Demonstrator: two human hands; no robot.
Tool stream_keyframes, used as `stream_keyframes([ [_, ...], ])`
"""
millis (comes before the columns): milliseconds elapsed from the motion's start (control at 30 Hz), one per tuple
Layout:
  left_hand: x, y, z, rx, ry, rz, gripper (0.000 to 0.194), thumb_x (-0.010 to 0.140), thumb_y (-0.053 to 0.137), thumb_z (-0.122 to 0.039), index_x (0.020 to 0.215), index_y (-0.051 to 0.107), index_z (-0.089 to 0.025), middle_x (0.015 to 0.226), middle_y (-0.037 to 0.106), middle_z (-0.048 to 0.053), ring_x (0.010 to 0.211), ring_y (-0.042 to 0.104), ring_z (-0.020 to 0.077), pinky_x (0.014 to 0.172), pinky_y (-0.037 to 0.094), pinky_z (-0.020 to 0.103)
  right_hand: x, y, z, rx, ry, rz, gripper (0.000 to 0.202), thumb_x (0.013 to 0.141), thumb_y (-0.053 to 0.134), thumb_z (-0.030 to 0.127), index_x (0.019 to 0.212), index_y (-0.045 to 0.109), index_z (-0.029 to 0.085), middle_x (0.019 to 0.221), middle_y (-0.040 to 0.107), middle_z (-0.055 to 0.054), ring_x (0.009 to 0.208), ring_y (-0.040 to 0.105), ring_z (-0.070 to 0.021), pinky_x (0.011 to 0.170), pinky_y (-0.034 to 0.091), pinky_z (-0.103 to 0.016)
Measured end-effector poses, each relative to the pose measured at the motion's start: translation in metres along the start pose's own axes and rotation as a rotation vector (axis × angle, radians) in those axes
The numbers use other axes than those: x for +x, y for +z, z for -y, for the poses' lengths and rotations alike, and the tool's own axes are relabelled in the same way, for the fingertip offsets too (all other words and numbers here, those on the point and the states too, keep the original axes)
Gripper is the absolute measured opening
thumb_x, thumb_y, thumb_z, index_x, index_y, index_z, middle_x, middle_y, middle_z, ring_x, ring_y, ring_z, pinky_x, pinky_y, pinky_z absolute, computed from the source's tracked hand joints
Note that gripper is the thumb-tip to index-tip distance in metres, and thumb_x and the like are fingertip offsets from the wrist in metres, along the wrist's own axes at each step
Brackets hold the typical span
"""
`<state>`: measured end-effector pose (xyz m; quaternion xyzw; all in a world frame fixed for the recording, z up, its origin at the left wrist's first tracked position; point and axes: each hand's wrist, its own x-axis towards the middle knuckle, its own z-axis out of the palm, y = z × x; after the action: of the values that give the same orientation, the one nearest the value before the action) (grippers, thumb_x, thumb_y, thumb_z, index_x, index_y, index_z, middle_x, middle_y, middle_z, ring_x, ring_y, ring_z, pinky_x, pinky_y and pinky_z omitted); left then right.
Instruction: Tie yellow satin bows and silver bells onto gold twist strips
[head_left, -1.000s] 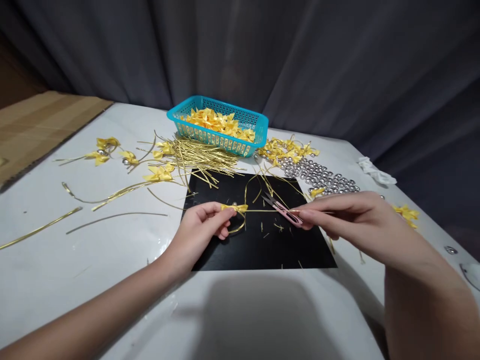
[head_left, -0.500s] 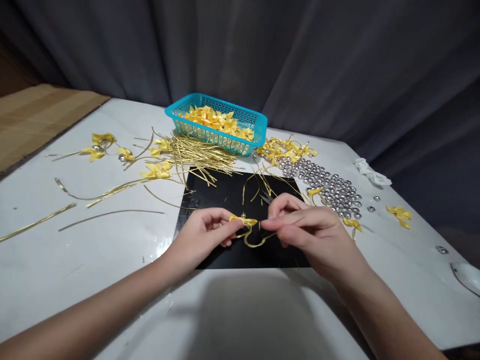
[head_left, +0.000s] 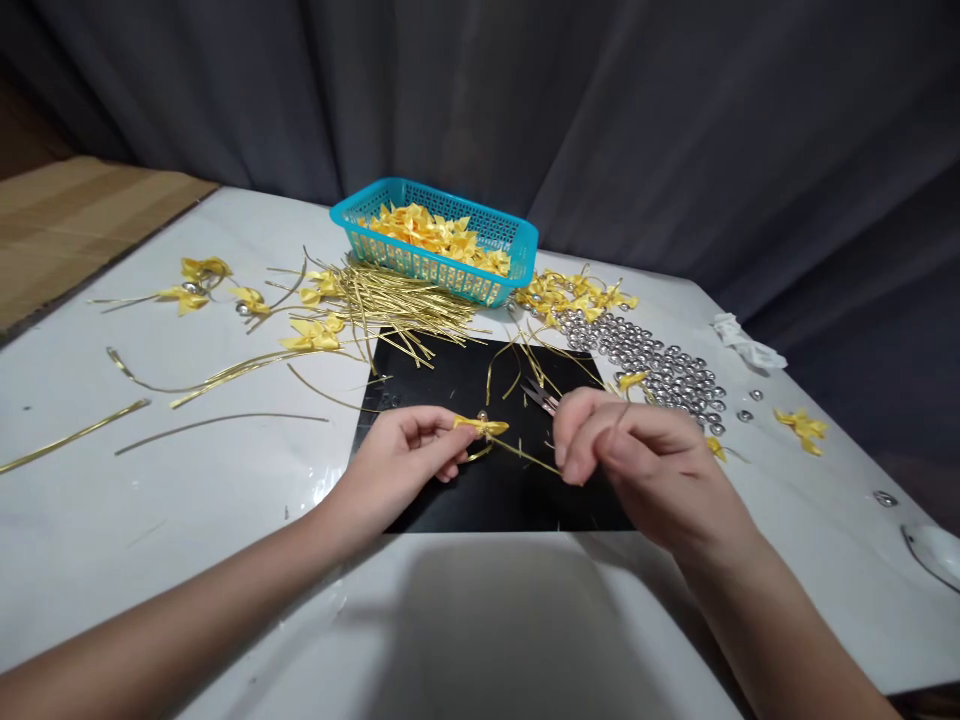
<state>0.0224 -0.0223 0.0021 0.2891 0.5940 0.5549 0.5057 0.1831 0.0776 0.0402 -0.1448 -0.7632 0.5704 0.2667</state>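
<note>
Between thumb and fingers, my left hand (head_left: 409,445) pinches a yellow ribbon bow (head_left: 491,427) with a small silver bead (head_left: 482,414) at its middle. A gold cord (head_left: 529,457) runs taut from the bow to my right hand (head_left: 637,455), whose closed fingertips grip its far part. Another bit of gold cord loops below the bow near my left fingers. Both hands are above a black mat (head_left: 510,505). Small scissors (head_left: 538,396) lie on the mat just beyond my right fingers, their handles partly hidden.
A blue basket (head_left: 435,272) of yellow bows stands at the back. Before it lies a pile of gold cords (head_left: 405,305). Silver beads (head_left: 660,365) are spread at right, near finished-looking bows (head_left: 574,292). Crumpled white tissue (head_left: 746,342) is farther right.
My right hand has moved right, away from the bow, and the slack curve of gold cord is now pulled straight. My left hand keeps its hold on the bow.
</note>
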Motion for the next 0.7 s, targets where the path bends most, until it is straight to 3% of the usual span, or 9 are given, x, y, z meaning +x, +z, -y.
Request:
stream_keyframes([
  [167, -0.002, 0.0, 0.002, 0.071, 0.008, 0.093, 0.021, 0.071, 0.066, -0.032, 0.06, 0.063, -0.014, 0.054, 0.055, -0.002, 0.052, 0.046, 0.0097, 0.051, 0.037, 0.021, -0.002, 0.013, 0.001, -0.044, 0.284, 0.206, 0.027, 0.086, 0.056, 0.035, 0.069, 0.07, 0.02, 0.048, 0.053, 0.002, 0.044, 0.044, -0.0083, 0.044, 0.036, -0.022],
  [233, -0.003, -0.001, 0.006, 0.098, 0.042, 0.138, 0.021, 0.072, 0.065, -0.034, 0.064, 0.065, -0.014, 0.056, 0.057, -0.001, 0.054, 0.047, 0.0102, 0.052, 0.036, 0.021, -0.002, 0.023, -0.003, -0.123, 0.281, 0.136, 0.024, 0.085, 0.056, 0.032, 0.073, 0.072, 0.019, 0.049, 0.055, 0.001, 0.046, 0.046, -0.0086, 0.045, 0.036, -0.021],
  [333, -0.004, -0.002, 0.01, 0.093, 0.058, 0.175, 0.02, 0.073, 0.065, -0.034, 0.068, 0.066, -0.015, 0.061, 0.058, -0.001, 0.056, 0.048, 0.0102, 0.054, 0.038, 0.021, 0.0, 0.034, -0.015, -0.205, 0.183, -0.087, 0.018, 0.082, 0.06, 0.028, 0.078, 0.075, 0.02, 0.059, 0.062, -0.001, 0.055, 0.05, -0.0107, 0.053, 0.041, -0.024],
  [400, -0.005, -0.002, 0.011, 0.081, 0.048, 0.187, 0.02, 0.075, 0.064, -0.034, 0.069, 0.066, -0.015, 0.063, 0.059, -0.001, 0.056, 0.049, 0.0093, 0.054, 0.039, 0.02, 0.002, 0.037, -0.021, -0.227, 0.169, -0.178, 0.015, 0.08, 0.062, 0.026, 0.079, 0.076, 0.022, 0.055, 0.057, 0.0, 0.055, 0.047, -0.011, 0.052, 0.04, -0.024],
  [500, -0.004, -0.001, 0.011, 0.07, 0.044, 0.175, 0.019, 0.076, 0.063, -0.033, 0.069, 0.066, -0.015, 0.062, 0.059, -0.001, 0.055, 0.049, 0.0089, 0.054, 0.04, 0.02, 0.003, 0.039, -0.024, -0.215, 0.194, -0.213, 0.015, 0.08, 0.062, 0.027, 0.076, 0.077, 0.025, 0.055, 0.048, 0.001, 0.058, 0.044, -0.0111, 0.055, 0.041, -0.025],
  [600, -0.003, -0.001, 0.01, 0.058, 0.058, 0.125, 0.023, 0.075, 0.064, -0.035, 0.063, 0.064, -0.015, 0.06, 0.057, -0.002, 0.054, 0.05, 0.0095, 0.054, 0.04, 0.021, 0.004, 0.041, -0.024, -0.13, 0.219, -0.172, 0.019, 0.082, 0.06, 0.029, 0.073, 0.076, 0.026, 0.073, 0.055, -0.002, 0.074, 0.052, -0.0128, 0.071, 0.046, -0.027],
  [700, -0.002, 0.0, 0.009, 0.051, 0.055, 0.11, 0.023, 0.073, 0.065, -0.035, 0.063, 0.065, -0.015, 0.059, 0.057, -0.002, 0.054, 0.049, 0.0094, 0.054, 0.04, 0.021, 0.004, 0.044, -0.027, -0.032, 0.241, -0.18, 0.017, 0.082, 0.061, 0.032, 0.076, 0.076, 0.028, 0.093, 0.062, -0.004, 0.099, 0.054, -0.0169, 0.09, 0.043, -0.033],
])
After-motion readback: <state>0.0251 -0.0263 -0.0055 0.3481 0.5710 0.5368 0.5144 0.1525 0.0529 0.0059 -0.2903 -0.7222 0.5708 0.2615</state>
